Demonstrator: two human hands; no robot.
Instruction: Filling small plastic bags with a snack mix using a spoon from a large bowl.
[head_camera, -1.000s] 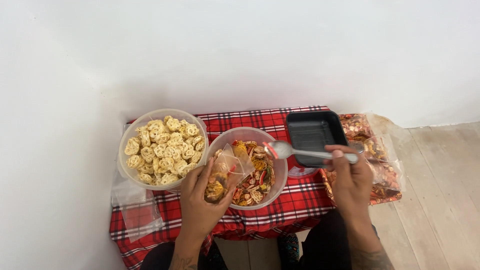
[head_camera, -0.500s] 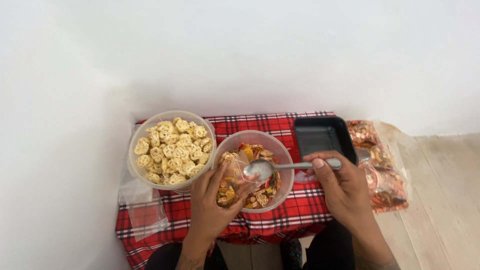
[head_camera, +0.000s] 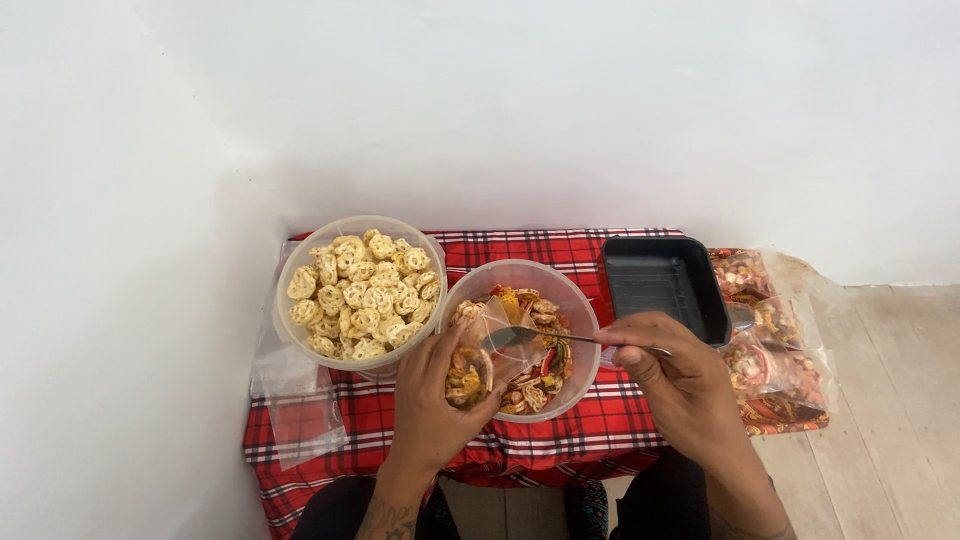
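My left hand (head_camera: 432, 398) holds a small clear plastic bag (head_camera: 478, 355), partly filled with mixed snacks, over the near rim of a clear bowl (head_camera: 585, 325) of mixed colourful snacks. My right hand (head_camera: 672, 378) grips a metal spoon (head_camera: 545, 338) by its handle. The spoon's head is down in the bowl, right beside the bag's open mouth. To the left stands a second clear bowl (head_camera: 290, 330) full of pale yellow wheel-shaped crackers.
Both bowls rest on a low table under a red plaid cloth (head_camera: 570, 250) against a white wall. A black tray (head_camera: 664, 285) sits at the back right, filled snack bags (head_camera: 775, 355) lie at the right, and flat clear bags (head_camera: 295, 410) lie at the left.
My right hand has brought the spoon from above the black tray leftward and down into the mixed-snack bowl, next to the bag. The left hand has kept hold of the bag.
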